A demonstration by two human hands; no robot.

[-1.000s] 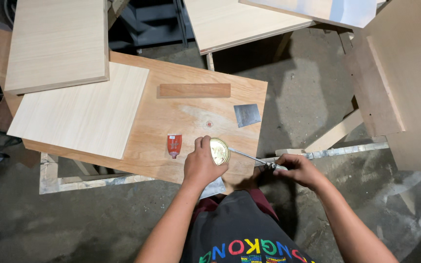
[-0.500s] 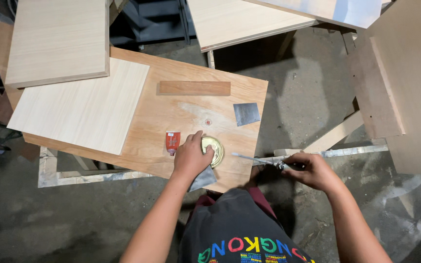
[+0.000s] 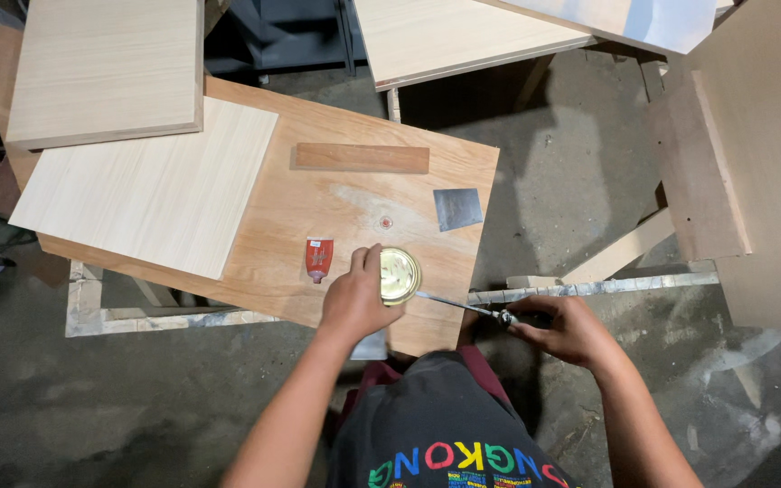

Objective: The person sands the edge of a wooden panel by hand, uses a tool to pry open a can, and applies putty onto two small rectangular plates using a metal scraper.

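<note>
Grey, dusty concrete floor [image 3: 92,407]; plywood work board [image 3: 336,212] at centre; pale wood panels [image 3: 106,68] upper left, upper right; even light.

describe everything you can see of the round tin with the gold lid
The round tin shows mainly its shiny gold-coloured metal lid, seen from above, closed and flat. It stands upright near the front edge of the brown plywood board. The left hand grips its left side, and the tip of a thin metal tool, held in the right hand, meets its lower right rim.
</note>
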